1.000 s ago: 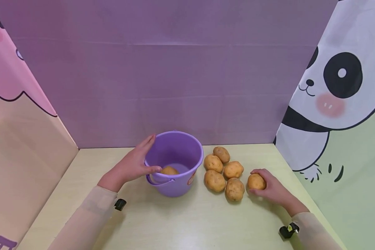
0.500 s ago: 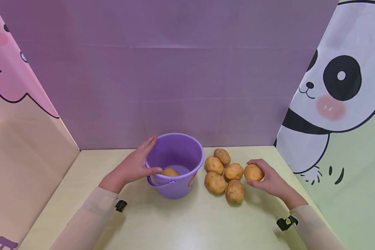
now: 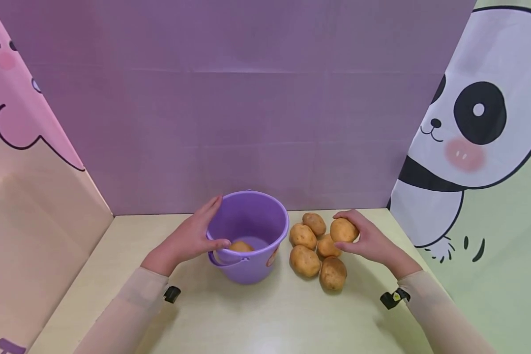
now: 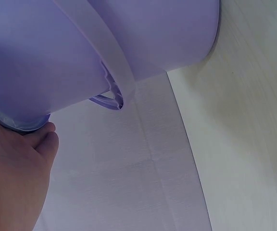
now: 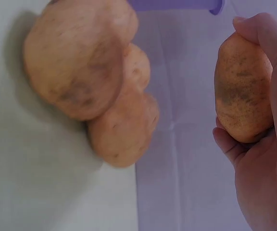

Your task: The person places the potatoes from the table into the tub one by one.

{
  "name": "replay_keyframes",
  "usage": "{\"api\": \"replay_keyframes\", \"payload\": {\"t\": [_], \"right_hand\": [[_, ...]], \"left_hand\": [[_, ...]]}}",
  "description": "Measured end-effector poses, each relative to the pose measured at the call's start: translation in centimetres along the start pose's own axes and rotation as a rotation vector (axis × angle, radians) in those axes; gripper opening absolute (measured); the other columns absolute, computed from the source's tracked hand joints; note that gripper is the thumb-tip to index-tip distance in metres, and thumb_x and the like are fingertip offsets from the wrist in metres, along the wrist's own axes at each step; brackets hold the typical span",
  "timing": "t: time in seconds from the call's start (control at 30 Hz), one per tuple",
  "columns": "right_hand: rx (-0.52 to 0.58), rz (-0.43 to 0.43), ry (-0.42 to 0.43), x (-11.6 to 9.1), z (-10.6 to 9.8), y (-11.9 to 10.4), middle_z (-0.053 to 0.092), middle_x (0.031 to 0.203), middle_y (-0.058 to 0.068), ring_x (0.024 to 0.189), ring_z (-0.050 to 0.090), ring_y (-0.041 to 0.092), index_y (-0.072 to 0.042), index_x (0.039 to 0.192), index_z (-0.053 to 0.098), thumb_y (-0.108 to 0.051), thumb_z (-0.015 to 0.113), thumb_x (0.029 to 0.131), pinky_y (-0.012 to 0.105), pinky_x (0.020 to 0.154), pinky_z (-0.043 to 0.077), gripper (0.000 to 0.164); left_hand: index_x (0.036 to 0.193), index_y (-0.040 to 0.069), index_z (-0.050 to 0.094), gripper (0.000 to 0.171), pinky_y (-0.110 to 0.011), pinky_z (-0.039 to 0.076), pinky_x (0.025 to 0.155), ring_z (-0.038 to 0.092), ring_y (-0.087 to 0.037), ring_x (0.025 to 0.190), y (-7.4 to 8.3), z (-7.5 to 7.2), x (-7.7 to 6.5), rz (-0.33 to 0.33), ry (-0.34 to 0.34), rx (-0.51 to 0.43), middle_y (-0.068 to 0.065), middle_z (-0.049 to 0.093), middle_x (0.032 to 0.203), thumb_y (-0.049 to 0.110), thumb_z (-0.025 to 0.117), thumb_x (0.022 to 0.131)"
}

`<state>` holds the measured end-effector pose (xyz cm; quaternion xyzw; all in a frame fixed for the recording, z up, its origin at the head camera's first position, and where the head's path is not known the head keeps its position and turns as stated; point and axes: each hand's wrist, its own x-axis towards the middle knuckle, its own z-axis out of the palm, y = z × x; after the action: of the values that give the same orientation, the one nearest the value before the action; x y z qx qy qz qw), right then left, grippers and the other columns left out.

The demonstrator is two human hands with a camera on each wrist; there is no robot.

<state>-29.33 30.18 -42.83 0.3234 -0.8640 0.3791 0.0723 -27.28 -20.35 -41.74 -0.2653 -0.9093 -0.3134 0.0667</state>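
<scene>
A potato is gripped between the thumb and fingers of my right hand, raised above the other potatoes. The right wrist view shows the held potato with dark patches on its skin. My left hand holds the rim of a purple bucket at its left side, thumb over the front edge. One potato lies inside the bucket, partly hidden by the rim. Close by on the right sit several loose potatoes in a cluster. In the left wrist view the bucket's handle hangs along its outside.
The pale table meets a purple backdrop just behind the bucket. A panda panel stands along the right side and a pink cartoon panel along the left.
My right hand has lifted the potato off the table and carried it left and toward the back, over the cluster. The left hand has stayed at the bucket.
</scene>
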Motion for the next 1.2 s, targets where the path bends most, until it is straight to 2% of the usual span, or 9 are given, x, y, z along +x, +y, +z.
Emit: {"api": "replay_keyframes", "payload": {"t": [0.17, 0.33, 0.57, 0.73, 0.9, 1.2], "right_hand": [[0.015, -0.006, -0.034, 1.9, 0.0, -1.4, 0.062, 0.136, 0.009, 0.11, 0.065, 0.023, -0.012, 0.144, 0.062, -0.014, 0.093, 0.09, 0.032, 0.093, 0.06, 0.063], [0.022, -0.008, -0.056, 3.5, 0.2, -2.5, 0.061, 0.14, 0.009, 0.118, 0.062, 0.025, -0.012, 0.145, 0.062, -0.017, 0.092, 0.091, 0.038, 0.1, 0.057, 0.062], [0.026, -0.066, -0.066, 5.5, 0.7, -3.9, 0.063, 0.144, 0.008, 0.129, 0.06, 0.027, -0.015, 0.144, 0.064, -0.018, 0.093, 0.09, 0.052, 0.108, 0.053, 0.061], [0.026, -0.096, -0.078, 6.8, 1.2, -4.5, 0.063, 0.14, 0.005, 0.125, 0.061, 0.025, -0.017, 0.144, 0.064, -0.019, 0.094, 0.089, 0.051, 0.106, 0.054, 0.062], [0.037, -0.107, -0.096, 8.3, 1.8, -5.3, 0.062, 0.143, 0.003, 0.128, 0.06, 0.022, -0.019, 0.145, 0.064, -0.021, 0.094, 0.089, 0.049, 0.111, 0.052, 0.064], [0.015, -0.172, -0.124, 10.5, 3.0, -6.6, 0.061, 0.145, 0.005, 0.131, 0.059, 0.024, -0.016, 0.147, 0.063, -0.023, 0.093, 0.089, 0.048, 0.108, 0.055, 0.066]], "left_hand": [[0.175, -0.001, 0.019, 0.125, -0.065, 0.029, 0.13, 0.021, -0.044, 0.167, -0.2, 0.0, 0.0, 0.006, 0.003, -0.004, -0.019, 0.017, 0.183, 0.061, 0.085, 0.088], [0.175, 0.0, 0.02, 0.123, -0.066, 0.03, 0.129, 0.022, -0.044, 0.167, -0.2, 0.1, 0.1, 0.01, 0.006, -0.003, -0.019, 0.017, 0.183, 0.057, 0.086, 0.089], [0.175, -0.002, 0.02, 0.123, -0.064, 0.028, 0.13, 0.021, -0.044, 0.167, 0.1, -0.1, 0.2, 0.003, 0.001, -0.002, -0.018, 0.016, 0.184, 0.061, 0.084, 0.09], [0.174, -0.003, 0.021, 0.12, -0.064, 0.027, 0.131, 0.021, -0.044, 0.167, 0.1, 0.0, 0.3, 0.002, 0.008, 0.0, -0.021, 0.018, 0.183, 0.056, 0.084, 0.091], [0.174, -0.003, 0.022, 0.118, -0.064, 0.028, 0.131, 0.022, -0.044, 0.167, 0.1, 0.1, 0.2, -0.003, 0.023, 0.009, -0.022, 0.018, 0.182, 0.056, 0.083, 0.092], [0.174, -0.004, 0.022, 0.118, -0.065, 0.028, 0.13, 0.023, -0.045, 0.166, 0.0, 0.3, 0.1, 0.007, 0.042, 0.003, -0.021, 0.019, 0.182, 0.056, 0.083, 0.092]]}}
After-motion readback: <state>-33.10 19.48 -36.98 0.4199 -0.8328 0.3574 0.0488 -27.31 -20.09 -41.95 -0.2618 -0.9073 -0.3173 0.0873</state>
